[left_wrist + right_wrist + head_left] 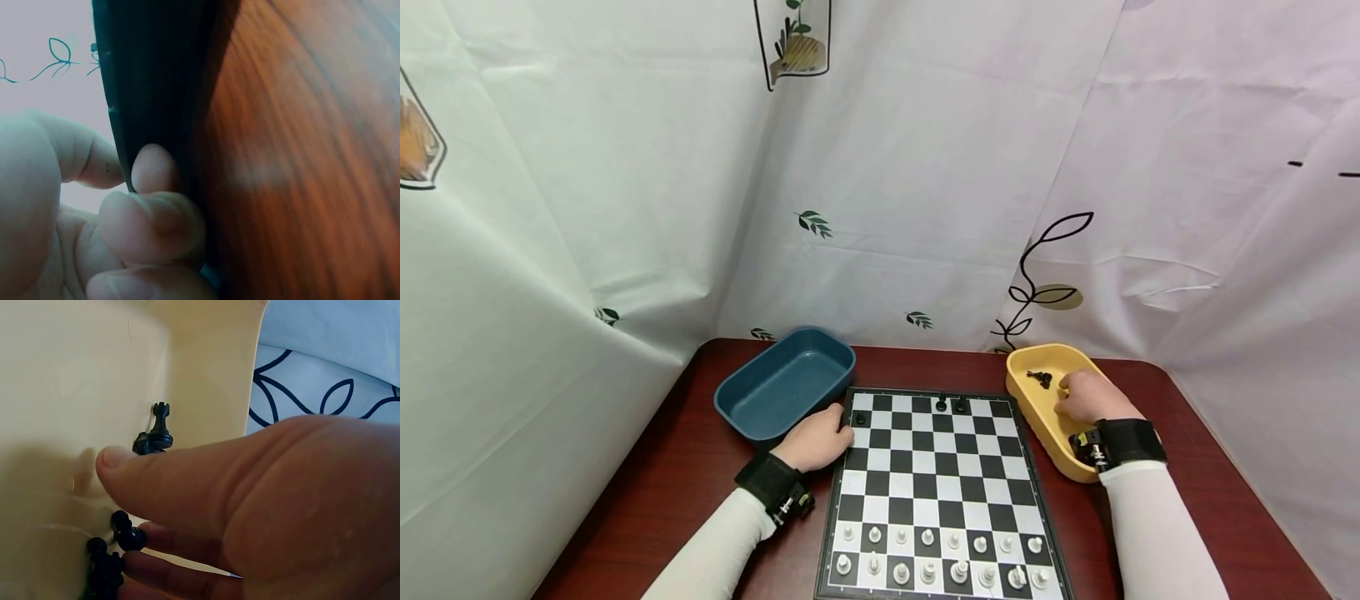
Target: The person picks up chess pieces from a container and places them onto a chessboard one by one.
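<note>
My left hand point(815, 439) grips the left edge of the chessboard point(912, 460). In the left wrist view, the thumb and curled fingertips point(153, 225) meet at the board's dark side point(153, 81). Inside the yellow tray point(1037, 419) is my right hand point(1093, 396), its thumb apart from its fingers. Those fingertips touch a black pawn point(129, 532) lying beside other black pieces point(105, 572). Above the thumb, a black rook point(161, 422) is partly hidden. Three black pieces stand on the far rows, including a dark piece point(861, 417) near my left fingers.
White chess pieces point(927, 537) fill the two near rows of the board. A blue tray point(786, 383) stands at the back left, close to my left hand. All of it rests on a reddish-brown table point(677, 467), with a white printed cloth point(925, 167) hanging behind.
</note>
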Available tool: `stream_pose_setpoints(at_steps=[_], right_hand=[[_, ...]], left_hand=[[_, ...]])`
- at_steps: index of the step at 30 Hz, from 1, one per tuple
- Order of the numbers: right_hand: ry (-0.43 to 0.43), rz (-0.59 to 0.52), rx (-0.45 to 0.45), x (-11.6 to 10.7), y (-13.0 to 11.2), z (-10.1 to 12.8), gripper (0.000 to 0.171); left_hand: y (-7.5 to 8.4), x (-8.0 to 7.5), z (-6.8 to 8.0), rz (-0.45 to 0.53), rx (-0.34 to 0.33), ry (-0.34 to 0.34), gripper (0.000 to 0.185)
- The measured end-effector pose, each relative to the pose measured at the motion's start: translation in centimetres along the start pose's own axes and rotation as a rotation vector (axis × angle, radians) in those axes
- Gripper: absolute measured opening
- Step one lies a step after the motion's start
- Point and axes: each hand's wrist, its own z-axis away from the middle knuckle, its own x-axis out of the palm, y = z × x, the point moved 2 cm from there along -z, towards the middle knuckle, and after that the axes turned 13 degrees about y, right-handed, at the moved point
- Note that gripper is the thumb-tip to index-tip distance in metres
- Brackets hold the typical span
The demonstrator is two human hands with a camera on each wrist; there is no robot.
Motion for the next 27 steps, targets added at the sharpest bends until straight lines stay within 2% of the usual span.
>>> stream_pose_setpoints(at_steps=[2,6,11,16,22,27], right_hand=[[0.013,-0.013,-0.035,0.07,-0.02,0.06,0.003],[0.013,-0.041,-0.082,0.35,0.03,0.14,0.020],[-0.038,-0.050,-0.029,0.48,0.06,0.10,0.019],[-0.020,-0.034,-0.023,0.41,-0.14,0.26,0.019],[-0.008,-0.055,-0.030,0.32,-0.44,0.53,0.029],[-0.013,-0.059,-0.028,0.36,-0.31,0.43,0.027]], left_hand=[[-0.08,0.04,-0.02,0.003,-0.002,-0.002,0.039],[-0.15,0.10,-0.02,0.003,-0.008,-0.003,0.038],[-0.14,0.11,-0.05,0.002,-0.006,-0.004,0.040],[-0.17,0.11,-0.06,-0.001,-0.004,-0.003,0.042],[-0.14,0.08,-0.08,-0.004,-0.010,-0.007,0.043],[-0.01,-0.01,-0.07,-0.003,-0.014,-0.009,0.044]])
